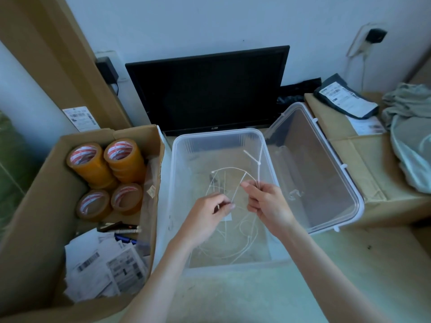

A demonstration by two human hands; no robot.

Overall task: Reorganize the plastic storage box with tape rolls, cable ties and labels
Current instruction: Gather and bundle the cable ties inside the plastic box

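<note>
A clear plastic storage box (173,159) stands open in front of me. Both hands are over it. My left hand (207,215) pinches white cable ties (233,170) near their lower ends. My right hand (268,203) grips other strands of the same tangle, which loop upward. More loose ties (240,250) lie on the box floor. In the cardboard box (42,183) at left stand several brown tape rolls (123,157), with printed labels (109,269) heaped at its near end.
The box's clear lid (326,164) leans on a cardboard carton (373,183) at right. A black monitor (210,89) stands against the wall behind. Pens (121,229) lie in the cardboard box. Cloth and a plastic bag (410,145) sit far right.
</note>
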